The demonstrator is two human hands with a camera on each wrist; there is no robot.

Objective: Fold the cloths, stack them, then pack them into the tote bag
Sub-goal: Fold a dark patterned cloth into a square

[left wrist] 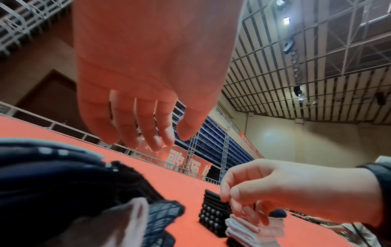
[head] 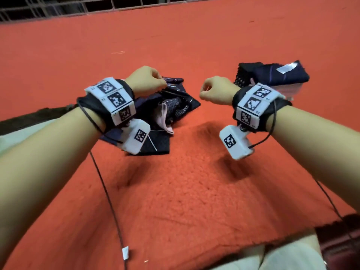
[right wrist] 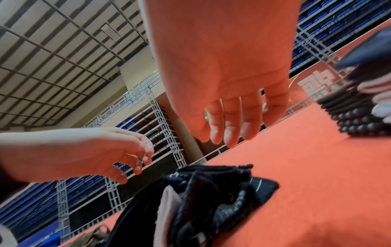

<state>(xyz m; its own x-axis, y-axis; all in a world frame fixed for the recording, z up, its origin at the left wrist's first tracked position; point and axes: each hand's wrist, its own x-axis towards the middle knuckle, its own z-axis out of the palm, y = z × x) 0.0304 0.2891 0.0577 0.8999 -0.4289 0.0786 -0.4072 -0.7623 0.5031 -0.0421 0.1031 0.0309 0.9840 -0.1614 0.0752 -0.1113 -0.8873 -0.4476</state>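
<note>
A crumpled pile of dark patterned cloths (head: 175, 106) with a pink one among them lies on the red carpet (head: 175, 191). My left hand (head: 150, 82) hovers over the pile's far left side, fingers loosely curled and holding nothing. My right hand (head: 208, 90) hangs to the right of the pile, also loosely curled and holding nothing. Behind it stands a stack of folded cloths (head: 272, 75), dark on top with pale ones lower down. The left wrist view shows relaxed left fingers (left wrist: 146, 132) above the pile (left wrist: 63, 183), and the stack (left wrist: 213, 215) beyond. The right fingers (right wrist: 230, 127) hang free above the pile (right wrist: 211, 197).
A dark olive-brown fabric strip (head: 39, 115) and something pale (head: 17, 137) lie at the left edge; I cannot tell what they are. A metal railing (head: 58, 8) borders the far side of the carpet. Cables hang from both wrists.
</note>
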